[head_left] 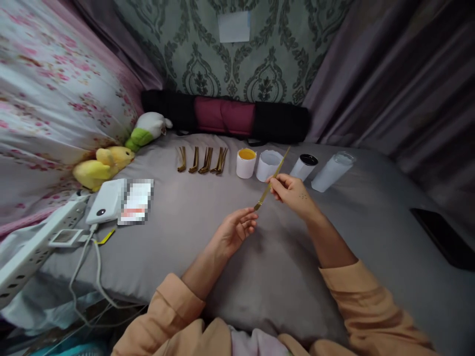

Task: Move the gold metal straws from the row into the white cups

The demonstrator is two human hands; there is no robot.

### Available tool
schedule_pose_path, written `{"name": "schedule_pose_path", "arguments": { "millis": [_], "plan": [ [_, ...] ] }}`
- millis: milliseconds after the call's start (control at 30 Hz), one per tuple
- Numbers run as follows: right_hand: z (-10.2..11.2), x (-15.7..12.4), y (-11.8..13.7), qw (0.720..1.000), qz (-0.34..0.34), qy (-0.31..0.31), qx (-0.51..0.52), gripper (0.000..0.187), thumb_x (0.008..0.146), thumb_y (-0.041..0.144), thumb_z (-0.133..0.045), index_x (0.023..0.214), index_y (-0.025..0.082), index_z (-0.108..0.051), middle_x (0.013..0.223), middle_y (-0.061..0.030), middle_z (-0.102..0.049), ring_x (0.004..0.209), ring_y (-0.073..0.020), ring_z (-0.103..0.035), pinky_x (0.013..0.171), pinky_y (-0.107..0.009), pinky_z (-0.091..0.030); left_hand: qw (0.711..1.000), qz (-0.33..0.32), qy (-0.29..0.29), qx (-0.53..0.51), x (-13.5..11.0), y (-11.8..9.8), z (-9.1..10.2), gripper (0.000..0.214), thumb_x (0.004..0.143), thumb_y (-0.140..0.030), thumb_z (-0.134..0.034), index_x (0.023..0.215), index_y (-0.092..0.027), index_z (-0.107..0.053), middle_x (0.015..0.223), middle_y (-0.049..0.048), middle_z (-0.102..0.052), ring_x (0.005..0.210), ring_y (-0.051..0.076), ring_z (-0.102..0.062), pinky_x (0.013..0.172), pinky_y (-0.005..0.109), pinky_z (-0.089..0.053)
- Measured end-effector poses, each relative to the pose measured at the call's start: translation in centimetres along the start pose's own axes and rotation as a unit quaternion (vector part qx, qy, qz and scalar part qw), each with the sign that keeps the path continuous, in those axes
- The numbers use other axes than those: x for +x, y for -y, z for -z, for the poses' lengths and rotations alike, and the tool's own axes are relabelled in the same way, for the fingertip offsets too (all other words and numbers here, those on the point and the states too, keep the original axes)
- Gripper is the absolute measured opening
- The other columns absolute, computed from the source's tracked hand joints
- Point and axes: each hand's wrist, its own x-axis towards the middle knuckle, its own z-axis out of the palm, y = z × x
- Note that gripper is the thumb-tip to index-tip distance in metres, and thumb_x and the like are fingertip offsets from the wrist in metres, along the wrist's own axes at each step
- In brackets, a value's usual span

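Note:
My right hand [291, 194] pinches a thin gold paintbrush [281, 164] by its handle. The brush slants, with its handle end up and its flat bristles down to the left. At the bristle end, my left hand [238, 230] has its thumb and forefinger closed on the tip, its other fingers loosely curled. Behind the hands stand a white cup with a yellow inside [245, 169], a wider white cup [266, 173], a white cylinder with a dark top [303, 169] and a taller translucent cylinder [331, 173]. Left of them lie several bunches of similar gold brushes [206, 162].
A long black and maroon bag [226, 116] lies along the patterned wall. On the left are plush toys [106, 165], a white power bank [107, 201], a blurred packet [136, 201], a power strip [40, 242] and cables. A dark phone-like slab [443, 237] lies at right.

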Motion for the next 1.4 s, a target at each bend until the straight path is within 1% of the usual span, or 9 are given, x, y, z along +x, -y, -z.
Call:
{"name": "schedule_pose_path", "arguments": {
  "millis": [133, 267, 433, 533, 633, 800, 967, 1200, 1400],
  "plan": [
    [1.7, -1.5, -1.0, 0.999, -0.015, -0.038, -0.003, 0.029, 0.078, 0.041, -0.048, 0.082, 0.016, -0.06, 0.061, 0.0002, -0.051, 0.047, -0.0066, -0.043, 0.043, -0.019, -0.033, 1.0, 0.019, -0.005, -0.01, 0.0, 1.7, -1.6, 0.016, 0.075, -0.023, -0.057, 0.086, -0.011, -0.059, 0.075, 0.0057, -0.061, 0.058, 0.008, -0.054, 0.053, 0.019, -0.042],
    [3.4, -2.8, -1.6, 0.998, -0.035, -0.052, -0.007, 0.03, 0.078, 0.042, -0.048, 0.084, 0.016, -0.06, 0.062, -0.0003, -0.052, 0.047, -0.0069, -0.043, 0.042, -0.019, -0.033, 1.0, 0.029, 0.0, 0.007, 0.7, 3.1, -2.8, 0.018, 0.074, -0.024, -0.058, 0.086, -0.011, -0.058, 0.076, 0.0063, -0.061, 0.058, 0.009, -0.055, 0.053, 0.02, -0.042],
    [4.6, -3.4, -1.9, 0.995, -0.073, -0.061, 0.015, 0.032, 0.076, 0.045, -0.049, 0.083, 0.015, -0.06, 0.06, 0.0006, -0.05, 0.046, -0.0063, -0.042, 0.042, -0.019, -0.034, 0.999, 0.018, 0.036, 0.031, 1.4, 3.9, -3.2, 0.024, 0.073, -0.026, -0.058, 0.094, -0.013, -0.057, 0.078, 0.0058, -0.061, 0.061, 0.009, -0.055, 0.055, 0.021, -0.041],
    [4.7, -3.4, -2.1, 0.994, -0.093, -0.053, 0.031, 0.031, 0.075, 0.044, -0.049, 0.082, 0.016, -0.059, 0.06, 0.0011, -0.05, 0.046, -0.0059, -0.042, 0.041, -0.018, -0.034, 0.997, 0.027, 0.058, 0.039, 1.6, 4.1, -2.9, 0.026, 0.074, -0.028, -0.059, 0.096, -0.014, -0.057, 0.08, 0.0057, -0.061, 0.062, 0.009, -0.055, 0.055, 0.021, -0.041],
    [4.3, -3.4, -2.3, 0.993, -0.102, -0.039, 0.036, 0.028, 0.076, 0.041, -0.049, 0.081, 0.016, -0.059, 0.06, 0.0011, -0.051, 0.045, -0.0056, -0.043, 0.041, -0.018, -0.034, 0.996, 0.03, 0.07, 0.038, 1.6, 3.9, -2.4, 0.028, 0.073, -0.029, -0.059, 0.097, -0.014, -0.057, 0.081, 0.0059, -0.061, 0.062, 0.009, -0.055, 0.055, 0.02, -0.04],
    [3.4, -3.5, -2.3, 0.992, -0.117, -0.029, 0.036, 0.025, 0.077, 0.038, -0.047, 0.083, 0.016, -0.059, 0.062, 0.0011, -0.053, 0.045, -0.0053, -0.044, 0.041, -0.017, -0.033, 0.997, 0.014, 0.07, 0.035, 1.3, 3.6, -2.1, 0.029, 0.072, -0.026, -0.061, 0.098, -0.013, -0.056, 0.079, 0.0057, -0.06, 0.061, 0.009, -0.054, 0.054, 0.02, -0.04],
    [3.0, -3.7, -2.5, 0.991, -0.131, -0.02, 0.034, 0.026, 0.077, 0.037, -0.047, 0.085, 0.015, -0.059, 0.062, 0.0016, -0.053, 0.045, -0.0051, -0.043, 0.041, -0.017, -0.033, 0.997, 0.01, 0.059, 0.038, 1.2, 3.7, -1.9, 0.029, 0.072, -0.024, -0.062, 0.097, -0.013, -0.056, 0.075, 0.0042, -0.059, 0.058, 0.008, -0.053, 0.053, 0.02, -0.039],
    [3.2, -3.8, -2.5, 0.991, -0.13, -0.01, 0.039, 0.026, 0.078, 0.037, -0.047, 0.084, 0.014, -0.058, 0.064, 0.0016, -0.053, 0.046, -0.0047, -0.044, 0.044, -0.018, -0.035, 0.997, 0.004, 0.052, 0.059, 1.4, 4.0, -1.7, 0.028, 0.071, -0.024, -0.063, 0.096, -0.012, -0.057, 0.073, 0.0033, -0.059, 0.056, 0.006, -0.051, 0.051, 0.018, -0.038],
    [4.1, -3.9, -2.8, 0.991, -0.118, -0.034, 0.055, 0.026, 0.078, 0.037, -0.048, 0.086, 0.015, -0.058, 0.065, 0.0016, -0.052, 0.047, -0.0048, -0.043, 0.044, -0.019, -0.034, 0.996, 0.006, 0.054, 0.076, 1.3, 4.1, -1.9, 0.03, 0.072, -0.024, -0.062, 0.098, -0.012, -0.055, 0.073, 0.0033, -0.059, 0.057, 0.006, -0.051, 0.052, 0.018, -0.037]
  ]
}}
